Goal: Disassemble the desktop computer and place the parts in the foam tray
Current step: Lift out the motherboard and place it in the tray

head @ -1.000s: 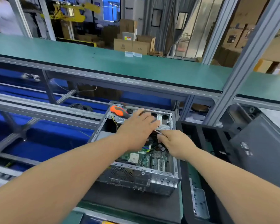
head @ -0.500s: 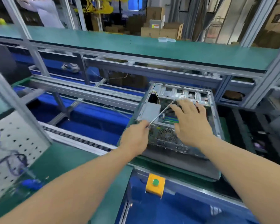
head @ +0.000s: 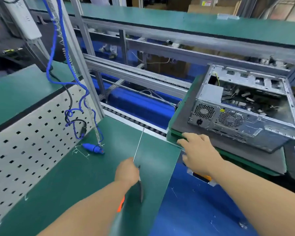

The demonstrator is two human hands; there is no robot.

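Note:
The open desktop computer case lies on a grey pad at the right, its rear fans facing me and its boards and cables exposed. My left hand grips a screwdriver low over the green table; the thin shaft points away from me and the orange handle end shows under my wrist. My right hand hovers with fingers spread over the front left corner of the pad, holding nothing. A dark edge at the far right may be the foam tray; I cannot tell.
A blue plug on a coiled blue cable lies on the green table. A perforated white panel slopes at the left. The conveyor rail runs between table and case. An orange button box sits below my right hand.
My left hand has carried the screwdriver out of the case and down to the green table. My right hand has left the case and now hovers at the pad's corner. The view swung left.

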